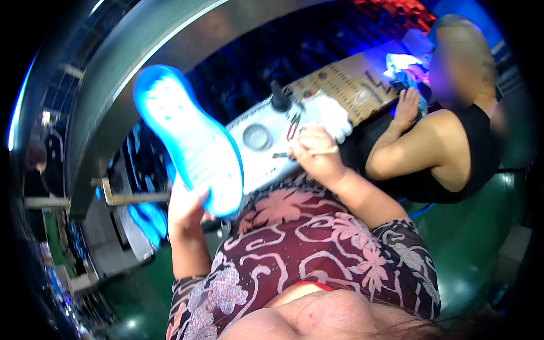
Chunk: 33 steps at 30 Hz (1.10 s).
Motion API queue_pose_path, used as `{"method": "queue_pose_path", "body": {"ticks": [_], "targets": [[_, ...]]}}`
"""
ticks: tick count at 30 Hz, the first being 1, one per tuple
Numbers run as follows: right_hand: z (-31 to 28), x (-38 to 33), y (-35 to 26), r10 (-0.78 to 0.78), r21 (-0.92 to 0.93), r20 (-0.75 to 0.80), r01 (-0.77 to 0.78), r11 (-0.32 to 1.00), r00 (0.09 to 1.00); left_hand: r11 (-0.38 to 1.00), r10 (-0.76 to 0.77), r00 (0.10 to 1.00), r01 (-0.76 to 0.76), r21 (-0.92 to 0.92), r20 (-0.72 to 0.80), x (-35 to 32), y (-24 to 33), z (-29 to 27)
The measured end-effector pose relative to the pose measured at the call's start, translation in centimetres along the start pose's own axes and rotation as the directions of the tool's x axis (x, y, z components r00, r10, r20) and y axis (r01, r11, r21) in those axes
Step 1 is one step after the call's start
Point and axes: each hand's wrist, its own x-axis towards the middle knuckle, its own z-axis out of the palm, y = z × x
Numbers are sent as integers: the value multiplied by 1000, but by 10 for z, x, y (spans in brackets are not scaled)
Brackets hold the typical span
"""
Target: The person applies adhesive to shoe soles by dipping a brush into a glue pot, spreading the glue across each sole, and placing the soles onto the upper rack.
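My left hand (pixel 186 205) grips a shoe sole (pixel 195 141) by its lower end, thumb on the face. The sole stands tilted upward and glows white and blue under strong light. In my right hand (pixel 320 160) is a slim brush (pixel 328 151) with a pale handle, its dark tip pointing left toward the sole but apart from it. Below the brush hand lies a light work surface (pixel 266 173). On it are a round grey dish (pixel 257 137), a black object (pixel 280 97) whose kind I cannot make out, and a small red-edged item (pixel 293 126).
White bunched cloth or gloves (pixel 331 113) lie beyond my right hand, next to printed cardboard (pixel 345 85). At the right sits a co-worker (pixel 442 136), hands at a brightly lit item. A curved metal machine frame (pixel 107 107) rises at the left. Blue soles (pixel 146 224) lie lower left.
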Motion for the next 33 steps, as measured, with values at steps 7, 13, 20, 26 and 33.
{"method": "queue_pose_path", "body": {"ticks": [7, 13, 20, 26, 33], "targets": [[-9, -10, -7, 227, 5, -125, -228, 974, 966, 992, -129, 818, 95, 89, 561, 128, 57, 109], [-10, -9, -13, 281, -1, -82, -282, 959, 956, 844, 17, 978, 98, -528, 207, 264, 125, 196], [-5, -17, -2, 304, 55, -90, -300, 952, 948, 990, 47, 955, -6, -139, 293, 164, 20, 66], [12, -21, -4, 356, 161, -40, -345, 924, 934, 586, 288, 877, 155, 795, -384, 18, -58, -159], [39, -10, -10, 363, 155, 116, -378, 913, 925, 429, 73, 659, 657, 620, -749, -93, -139, -279]]}}
